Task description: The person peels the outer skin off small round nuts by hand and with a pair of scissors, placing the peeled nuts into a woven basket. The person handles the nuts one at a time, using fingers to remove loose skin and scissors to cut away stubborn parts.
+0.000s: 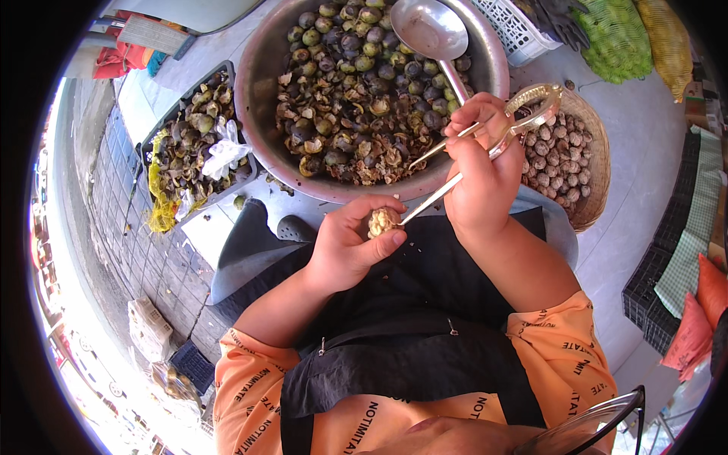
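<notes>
My left hand [350, 242] pinches a walnut [383, 222] between thumb and fingers above my black apron [392, 318]; its pale, wrinkled kernel shows. A pair of gold-handled scissors [537, 108] is gripped in my right hand [483, 176], blades spread. One blade's tip meets the walnut's right side, while the other reaches over the rim of a large metal basin [248, 108]. Inside the basin lie whole green and dark walnuts [364, 42] with broken husks [318, 125]. A metal ladle [430, 31] rests there, its handle running down behind my right hand.
To the right, a woven basket [600, 176] holds brown in-shell walnuts [557, 151]. A black crate [230, 74] of husks with a white plastic bag [226, 152] stands left. Beyond are a white plastic crate [506, 34], a green mesh sack [614, 40] and stacked black crates [654, 284].
</notes>
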### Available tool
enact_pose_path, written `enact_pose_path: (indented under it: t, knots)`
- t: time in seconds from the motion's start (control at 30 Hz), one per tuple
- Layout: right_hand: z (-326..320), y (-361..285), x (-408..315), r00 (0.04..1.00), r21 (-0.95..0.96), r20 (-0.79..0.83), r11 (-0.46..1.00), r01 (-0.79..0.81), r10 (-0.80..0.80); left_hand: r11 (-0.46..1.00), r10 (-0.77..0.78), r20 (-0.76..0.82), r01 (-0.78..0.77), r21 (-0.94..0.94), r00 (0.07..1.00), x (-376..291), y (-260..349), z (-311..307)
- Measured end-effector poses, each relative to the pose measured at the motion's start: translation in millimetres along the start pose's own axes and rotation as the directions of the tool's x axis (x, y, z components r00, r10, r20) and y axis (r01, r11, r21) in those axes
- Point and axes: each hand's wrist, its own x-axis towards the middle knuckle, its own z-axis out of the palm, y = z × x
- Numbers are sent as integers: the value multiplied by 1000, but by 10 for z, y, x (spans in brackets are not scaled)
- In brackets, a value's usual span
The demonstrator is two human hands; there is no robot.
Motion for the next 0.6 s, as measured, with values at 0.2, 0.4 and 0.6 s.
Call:
enact_pose_path:
  t: [0.2,0.4,0.6]
  knots:
    - [-175,-67,339,942,227,-248,959,-170,225,999,-11,46,13,-43,999,-53,3,-8]
    - [-175,26,150,918,279,-50,888,-366,394,964,103,41,-89,-249,994,27,-53,5]
    - [-78,-10,46,961,107,13,955,-276,276,951,132,50,-112,-288,990,42,-110,-3]
